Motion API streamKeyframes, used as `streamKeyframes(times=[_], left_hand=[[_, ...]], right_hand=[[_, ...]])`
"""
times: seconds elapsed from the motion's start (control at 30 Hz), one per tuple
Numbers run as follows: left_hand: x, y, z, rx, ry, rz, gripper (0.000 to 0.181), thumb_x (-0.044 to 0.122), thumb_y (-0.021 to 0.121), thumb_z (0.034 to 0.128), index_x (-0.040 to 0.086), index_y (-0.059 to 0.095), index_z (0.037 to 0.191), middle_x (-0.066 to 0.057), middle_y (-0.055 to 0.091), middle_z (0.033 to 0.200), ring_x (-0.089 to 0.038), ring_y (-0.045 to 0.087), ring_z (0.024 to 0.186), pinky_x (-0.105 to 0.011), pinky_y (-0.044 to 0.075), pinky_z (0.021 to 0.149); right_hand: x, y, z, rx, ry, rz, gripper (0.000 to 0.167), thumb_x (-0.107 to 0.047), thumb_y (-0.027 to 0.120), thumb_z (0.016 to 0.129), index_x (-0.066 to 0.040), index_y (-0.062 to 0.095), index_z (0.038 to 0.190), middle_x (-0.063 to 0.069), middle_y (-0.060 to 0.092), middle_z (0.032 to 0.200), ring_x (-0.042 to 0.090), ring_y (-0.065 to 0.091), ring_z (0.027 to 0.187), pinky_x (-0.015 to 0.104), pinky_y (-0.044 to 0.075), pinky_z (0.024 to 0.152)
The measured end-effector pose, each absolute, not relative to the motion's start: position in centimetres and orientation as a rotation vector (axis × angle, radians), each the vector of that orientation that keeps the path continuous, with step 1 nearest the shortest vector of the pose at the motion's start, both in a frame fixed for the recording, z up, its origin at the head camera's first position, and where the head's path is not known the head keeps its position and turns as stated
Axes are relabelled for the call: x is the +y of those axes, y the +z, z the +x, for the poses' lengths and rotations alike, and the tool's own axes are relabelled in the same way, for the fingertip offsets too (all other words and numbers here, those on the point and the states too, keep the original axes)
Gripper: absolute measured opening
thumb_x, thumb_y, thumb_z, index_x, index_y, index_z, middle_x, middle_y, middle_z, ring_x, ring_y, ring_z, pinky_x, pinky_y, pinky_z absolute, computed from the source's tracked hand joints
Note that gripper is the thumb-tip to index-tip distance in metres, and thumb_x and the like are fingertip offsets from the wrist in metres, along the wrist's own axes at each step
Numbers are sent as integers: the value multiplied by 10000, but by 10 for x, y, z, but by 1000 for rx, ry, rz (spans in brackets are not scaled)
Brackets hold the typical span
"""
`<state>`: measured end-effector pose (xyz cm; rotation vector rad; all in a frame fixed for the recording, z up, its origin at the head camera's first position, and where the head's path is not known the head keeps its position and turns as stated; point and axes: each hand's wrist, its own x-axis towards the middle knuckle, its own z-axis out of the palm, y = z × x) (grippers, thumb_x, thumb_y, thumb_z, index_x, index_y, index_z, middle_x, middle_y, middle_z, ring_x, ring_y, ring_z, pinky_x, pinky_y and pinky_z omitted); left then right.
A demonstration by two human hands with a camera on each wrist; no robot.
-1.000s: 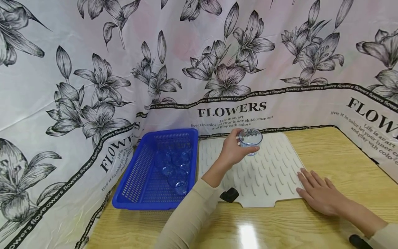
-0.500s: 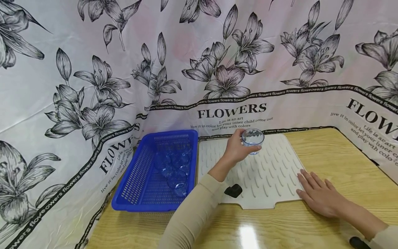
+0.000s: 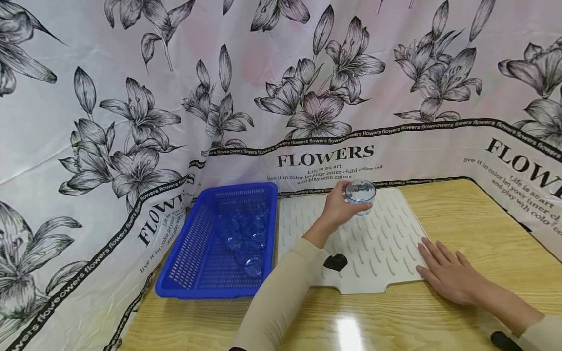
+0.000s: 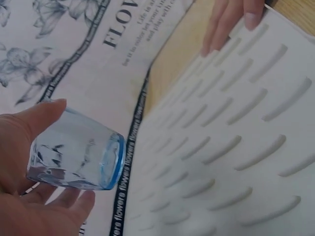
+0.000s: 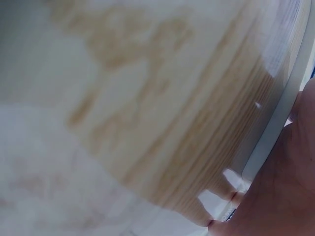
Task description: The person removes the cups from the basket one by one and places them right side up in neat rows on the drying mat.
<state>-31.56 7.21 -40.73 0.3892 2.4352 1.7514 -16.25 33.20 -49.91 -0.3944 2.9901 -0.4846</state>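
Note:
A clear glass with a blue rim (image 3: 361, 192) is gripped between the thumb and fingers of my left hand (image 3: 340, 207), above the back of the white ridged mat (image 3: 382, 243). The left wrist view shows the glass (image 4: 78, 150) tilted, thumb on one side and fingers on the other. My right hand (image 3: 452, 273) lies flat with fingers extended at the mat's right edge, partly on the wooden table. In the right wrist view that hand (image 5: 280, 182) shows close beside the mat's edge.
A blue plastic basket (image 3: 164, 287) stands left of the mat, with several clear glasses (image 3: 249, 253) inside it. Behind the table (image 3: 474, 209) hangs a flower-printed cloth (image 3: 246, 170), which also runs along the left and right sides.
My left hand has moved slightly to the right over the mat with the glass in its grip. The right hand has stayed in place.

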Motion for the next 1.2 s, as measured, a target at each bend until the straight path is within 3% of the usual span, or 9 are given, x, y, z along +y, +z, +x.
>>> streamKeyframes(times=[0.17, 0.4, 1.2], left_hand=[[79, -419, -322, 2432, 1760, 355, 784, 210, 898, 812, 167, 483, 1476, -69, 539, 1448, -200, 568, 1272, -279, 538, 932], [85, -433, -325, 2436, 1778, 296, 742, 222, 893, 819, 214, 511, 1455, 19, 553, 1411, -218, 549, 1310, -320, 539, 953], [105, -460, -324, 2536, 1680, 244, 787, 266, 910, 797, 262, 498, 1468, 38, 570, 1413, -198, 562, 1283, -359, 493, 1046]], right_hand=[[332, -500, -163, 2996, -476, -392, 701, -414, 379, 1113, 89, 231, 1578, 319, 165, 1641, 570, 119, 1483, 809, 100, 1068], [332, -498, -163, 2990, -505, -389, 706, -422, 383, 1111, 80, 229, 1583, 317, 153, 1645, 567, 107, 1487, 808, 83, 1075], [331, -500, -162, 3018, -487, -380, 690, -421, 398, 1107, 83, 285, 1566, 310, 200, 1636, 567, 159, 1475, 809, 108, 1072]])
